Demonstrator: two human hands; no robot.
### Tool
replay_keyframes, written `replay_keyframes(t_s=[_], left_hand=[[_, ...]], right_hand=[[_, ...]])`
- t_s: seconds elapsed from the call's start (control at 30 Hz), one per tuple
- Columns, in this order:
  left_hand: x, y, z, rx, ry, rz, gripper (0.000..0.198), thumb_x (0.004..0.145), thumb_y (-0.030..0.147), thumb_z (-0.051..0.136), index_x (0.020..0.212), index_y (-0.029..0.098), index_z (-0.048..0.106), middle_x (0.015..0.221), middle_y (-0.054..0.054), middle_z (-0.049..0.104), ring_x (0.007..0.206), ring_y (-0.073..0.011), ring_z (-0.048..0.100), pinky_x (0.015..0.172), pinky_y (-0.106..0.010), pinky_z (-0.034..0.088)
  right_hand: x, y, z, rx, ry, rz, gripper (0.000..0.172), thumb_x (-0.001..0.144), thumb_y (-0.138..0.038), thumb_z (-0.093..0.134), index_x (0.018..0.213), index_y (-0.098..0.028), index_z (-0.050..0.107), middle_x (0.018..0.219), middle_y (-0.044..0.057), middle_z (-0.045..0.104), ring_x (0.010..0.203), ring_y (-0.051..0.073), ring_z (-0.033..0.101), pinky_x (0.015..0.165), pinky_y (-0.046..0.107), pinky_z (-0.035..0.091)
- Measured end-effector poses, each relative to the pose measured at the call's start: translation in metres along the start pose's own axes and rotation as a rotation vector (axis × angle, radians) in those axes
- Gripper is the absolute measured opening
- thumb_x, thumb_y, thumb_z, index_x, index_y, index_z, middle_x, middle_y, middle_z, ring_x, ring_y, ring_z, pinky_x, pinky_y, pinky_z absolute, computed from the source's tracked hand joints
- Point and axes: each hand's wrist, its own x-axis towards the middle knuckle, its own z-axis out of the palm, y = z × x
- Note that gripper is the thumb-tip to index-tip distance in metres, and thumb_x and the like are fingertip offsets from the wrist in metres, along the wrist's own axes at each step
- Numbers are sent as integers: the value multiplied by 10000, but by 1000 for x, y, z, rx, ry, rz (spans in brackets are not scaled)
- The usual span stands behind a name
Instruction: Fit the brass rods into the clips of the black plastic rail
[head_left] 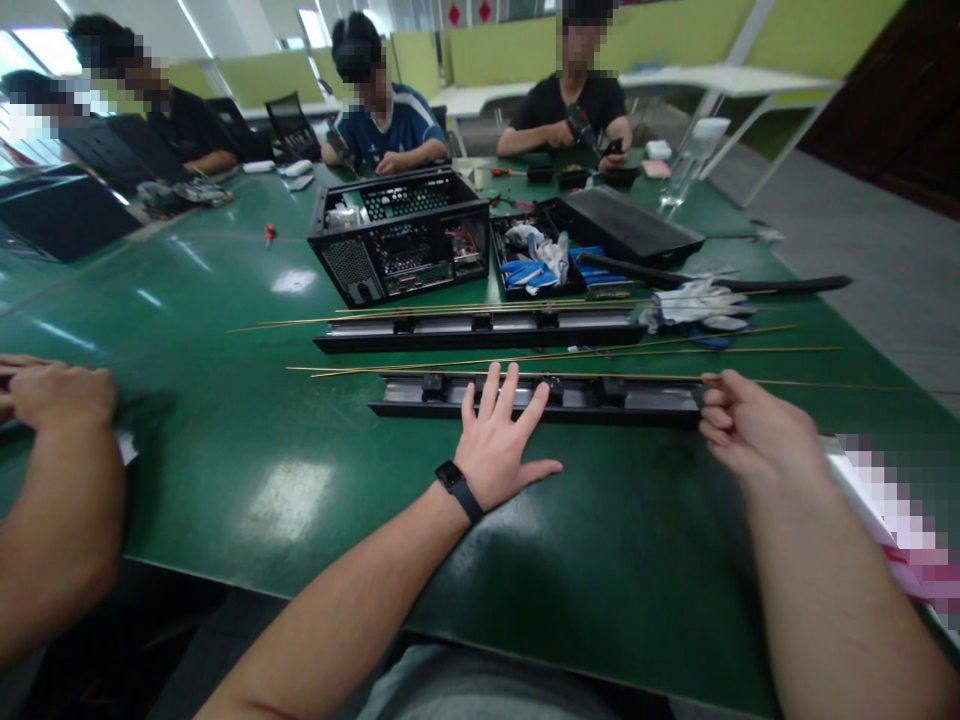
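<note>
My left hand (501, 440), a black band on its wrist, lies open with fingers spread, the fingertips resting on the near black rail (615, 398). My right hand (750, 430) is curled closed at the rail's right end. Its thumb and fingers appear pinched on a thin brass rod (420, 374) that runs along the rail's far edge. A second black rail (480, 330) lies parallel farther back, with more thin rods (757, 350) between and around the two.
An open black computer case (397, 235), a tray of blue-white gloves (540, 262) and a flat black panel (626, 225) stand behind the rails. More gloves (701, 303) lie to the right. A co-worker's fist (60, 395) rests at the left; three people sit across the green table (225, 440).
</note>
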Motion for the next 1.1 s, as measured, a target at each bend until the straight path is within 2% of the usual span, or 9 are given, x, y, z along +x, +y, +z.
replay_keyframes(t_s=[0.13,0.33,0.53,0.7,0.93,1.1], left_hand=[[-1,-1,1,-2,14,4,1194,944,669,1045,1933,326,469,2051,-253,276,1915,-583,163,1443,-893,288],[-1,0,1,1,6,4,1196,947,674,1041,1932,302,472,2044,-267,285,1916,-580,165,1443,-891,292],[-1,0,1,12,11,-2,1210,930,674,1055,1931,321,475,2047,-258,286,1914,-579,179,1442,-884,299],[-1,0,2,11,16,3,1215,932,679,1052,1936,327,465,2051,-253,277,1914,-582,172,1444,-888,292],[0,1,-1,10,-4,-2,1215,934,663,1059,1935,305,470,2047,-266,278,1915,-579,177,1443,-889,299],[0,2,-2,3,-10,-1,1217,932,660,1064,1932,295,475,2043,-280,274,1914,-581,182,1442,-893,297]], right_hand=[[0,1,-1,-4,-26,10,262,1193,-108,623,958,-199,694,697,-64,512,371,45,353,303,161,235],[1,-6,-5,19,33,-22,348,1239,-107,514,927,-207,632,676,-88,454,361,35,335,297,156,232],[-4,-3,1,-9,-46,41,332,1241,-123,559,947,-184,701,683,-71,483,370,39,330,290,160,224],[-1,-7,-3,4,-8,29,359,1247,-98,509,926,-199,635,681,-86,459,356,31,336,293,158,230],[-3,-5,-2,-7,-34,34,337,1250,-127,558,945,-177,692,692,-75,499,361,33,342,284,160,235],[-2,-10,-6,7,19,-3,377,1254,-90,501,923,-202,642,677,-87,459,359,33,336,283,153,235]])
